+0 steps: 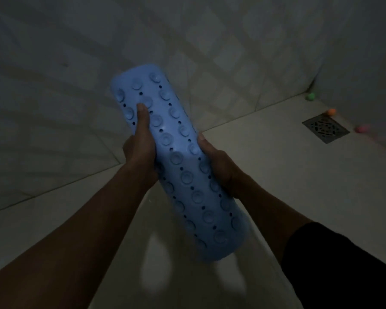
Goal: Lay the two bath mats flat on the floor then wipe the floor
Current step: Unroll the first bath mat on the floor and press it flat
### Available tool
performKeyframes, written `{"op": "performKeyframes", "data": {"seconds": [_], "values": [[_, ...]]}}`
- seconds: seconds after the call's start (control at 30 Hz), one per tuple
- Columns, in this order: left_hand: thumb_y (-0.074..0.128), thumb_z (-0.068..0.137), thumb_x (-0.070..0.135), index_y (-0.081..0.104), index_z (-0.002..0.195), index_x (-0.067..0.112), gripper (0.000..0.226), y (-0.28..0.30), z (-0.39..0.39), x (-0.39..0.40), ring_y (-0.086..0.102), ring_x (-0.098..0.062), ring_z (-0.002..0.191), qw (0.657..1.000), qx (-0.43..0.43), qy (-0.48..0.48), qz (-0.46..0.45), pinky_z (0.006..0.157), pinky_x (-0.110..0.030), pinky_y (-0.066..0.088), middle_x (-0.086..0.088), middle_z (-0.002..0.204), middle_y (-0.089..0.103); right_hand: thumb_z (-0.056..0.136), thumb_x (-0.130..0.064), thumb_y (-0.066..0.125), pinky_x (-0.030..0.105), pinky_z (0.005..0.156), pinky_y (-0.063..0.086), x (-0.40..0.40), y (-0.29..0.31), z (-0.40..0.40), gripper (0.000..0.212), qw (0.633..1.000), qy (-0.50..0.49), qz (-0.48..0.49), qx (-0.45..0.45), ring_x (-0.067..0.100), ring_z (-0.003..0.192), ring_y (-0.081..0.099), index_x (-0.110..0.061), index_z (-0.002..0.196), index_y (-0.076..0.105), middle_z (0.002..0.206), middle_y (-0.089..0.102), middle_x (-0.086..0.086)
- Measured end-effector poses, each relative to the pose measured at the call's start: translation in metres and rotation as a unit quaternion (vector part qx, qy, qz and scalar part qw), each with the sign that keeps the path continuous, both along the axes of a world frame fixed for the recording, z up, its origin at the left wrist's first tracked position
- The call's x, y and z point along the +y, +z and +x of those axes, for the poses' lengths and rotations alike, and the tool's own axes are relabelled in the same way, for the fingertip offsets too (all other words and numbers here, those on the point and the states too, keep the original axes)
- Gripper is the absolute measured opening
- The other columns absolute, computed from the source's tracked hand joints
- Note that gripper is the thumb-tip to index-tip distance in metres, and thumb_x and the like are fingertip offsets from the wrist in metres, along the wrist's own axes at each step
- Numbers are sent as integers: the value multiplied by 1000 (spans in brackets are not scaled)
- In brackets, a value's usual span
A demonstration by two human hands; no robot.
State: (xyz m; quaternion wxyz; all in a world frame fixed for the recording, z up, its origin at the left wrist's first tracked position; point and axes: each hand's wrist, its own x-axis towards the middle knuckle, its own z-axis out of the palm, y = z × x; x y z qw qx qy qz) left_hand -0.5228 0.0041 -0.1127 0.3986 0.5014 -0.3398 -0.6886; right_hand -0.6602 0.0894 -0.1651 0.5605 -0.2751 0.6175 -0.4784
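A light blue rubber bath mat (178,166) is rolled into a long tube, its suction cups and small holes facing outward. It hangs in the air over the pale tiled floor (276,175), tilted from upper left to lower right. My left hand (140,143) grips its left side, thumb lying up along the roll. On the opposite side my right hand (218,166) holds the tube, fingers wrapped behind it. No second mat shows in this dim view.
A square metal floor drain (325,128) sits at the right near the corner. Three small balls lie around it: green (310,96), orange (331,112) and pink (362,128). Tiled walls (98,63) close the space at the back and right.
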Motion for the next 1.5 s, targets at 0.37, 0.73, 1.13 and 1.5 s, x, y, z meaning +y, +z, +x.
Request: {"op": "performKeyframes", "data": {"seconds": [0.37, 0.73, 1.13, 1.5], "values": [[67, 82, 64, 57, 138, 23, 69, -70, 26, 32, 73, -20, 104, 985, -149, 2, -87, 90, -44, 59, -1, 124, 71, 49, -97, 51, 44, 95, 54, -1, -49, 19, 106, 999, 26, 45, -14, 25, 103, 67, -22, 122, 69, 120, 69, 4], [72, 90, 40, 37, 141, 17, 67, -95, -97, 117, 65, -22, 99, 991, -124, 1, 41, 75, -40, 57, -7, 128, 58, 91, -63, 48, 35, 92, 48, 76, -47, -97, 53, 985, -23, 25, 169, 20, 102, 59, -23, 124, 60, 115, 61, -3], [59, 100, 32, 43, 131, 11, 41, -159, -170, 113, 63, -22, 101, 987, -161, -19, 19, 83, -37, 57, -6, 120, 57, 98, -61, 32, 43, 103, 45, 75, -98, -146, 62, 971, -3, 90, 222, 28, 121, 54, -19, 142, 44, 138, 54, 8], [58, 98, 40, 46, 142, 16, 51, -175, -140, 118, 62, -31, 114, 947, -319, -29, -34, 99, -47, 52, -14, 130, 62, 99, -52, 30, 50, 104, 37, 69, -112, -114, 49, 933, 20, 98, 346, 37, 127, 39, -23, 138, 39, 139, 45, 14]]}}
